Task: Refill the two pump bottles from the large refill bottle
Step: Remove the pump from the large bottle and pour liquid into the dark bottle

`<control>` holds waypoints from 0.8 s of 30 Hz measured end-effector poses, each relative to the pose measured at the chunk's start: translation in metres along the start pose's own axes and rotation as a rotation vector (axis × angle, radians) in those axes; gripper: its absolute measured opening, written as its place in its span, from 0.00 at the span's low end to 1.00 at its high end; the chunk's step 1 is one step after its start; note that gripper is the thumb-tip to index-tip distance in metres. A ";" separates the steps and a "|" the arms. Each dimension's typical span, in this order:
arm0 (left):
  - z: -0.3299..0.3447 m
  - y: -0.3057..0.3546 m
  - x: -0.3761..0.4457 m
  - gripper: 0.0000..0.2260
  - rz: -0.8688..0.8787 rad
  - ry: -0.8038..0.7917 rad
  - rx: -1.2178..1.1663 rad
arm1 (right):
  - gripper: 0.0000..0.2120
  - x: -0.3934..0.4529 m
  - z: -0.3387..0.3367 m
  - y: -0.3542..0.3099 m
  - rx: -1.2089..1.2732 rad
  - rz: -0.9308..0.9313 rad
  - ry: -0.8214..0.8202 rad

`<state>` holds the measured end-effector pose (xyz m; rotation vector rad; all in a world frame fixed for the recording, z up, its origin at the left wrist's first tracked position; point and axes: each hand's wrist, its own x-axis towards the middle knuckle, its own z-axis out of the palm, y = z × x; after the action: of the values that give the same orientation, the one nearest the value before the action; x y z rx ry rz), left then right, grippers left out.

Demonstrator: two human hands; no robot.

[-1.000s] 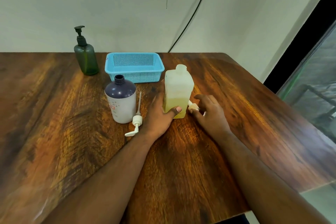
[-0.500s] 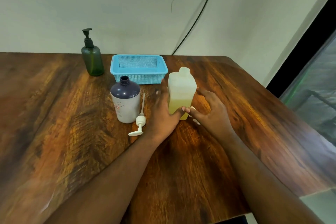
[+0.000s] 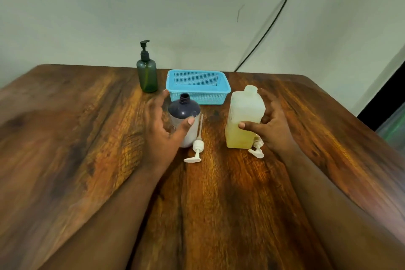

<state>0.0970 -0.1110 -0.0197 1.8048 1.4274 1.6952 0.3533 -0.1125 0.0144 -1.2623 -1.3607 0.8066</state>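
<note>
Gripping refill bottle (image 3: 244,116) w/ my R hand (image 3: 271,125), upright on table (image 3: 65,138). L hand (image 3: 160,129) cupped round uncapped pump bottle (image 3: 185,120); can't tell if grasping. Pump (image 3: 196,149) lies beside it.

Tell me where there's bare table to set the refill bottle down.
Bare wooden table lies left of the left hand and right of the right hand. It is crowded between the purple bottle and refill bottle, where a pump head lies.

Refill btl (image 3: 244,116) upright, uncapped; purple btl (image 3: 186,120) open; green btl (image 3: 147,75) capped.
</note>
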 end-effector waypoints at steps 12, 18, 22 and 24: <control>0.003 -0.020 0.006 0.30 -0.089 -0.105 -0.198 | 0.33 0.022 0.016 -0.032 -0.246 -0.131 -0.163; 0.005 -0.019 0.007 0.29 -0.046 -0.134 -0.158 | 0.38 0.042 0.020 -0.052 -0.539 -0.259 -0.311; 0.008 -0.021 0.005 0.29 -0.068 -0.163 -0.165 | 0.39 0.052 0.024 -0.058 -0.603 -0.290 -0.399; 0.008 -0.020 0.005 0.29 -0.059 -0.160 -0.171 | 0.38 0.055 0.025 -0.063 -0.659 -0.303 -0.421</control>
<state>0.0942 -0.0942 -0.0347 1.7446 1.2197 1.5549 0.3207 -0.0688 0.0819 -1.3614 -2.2207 0.4263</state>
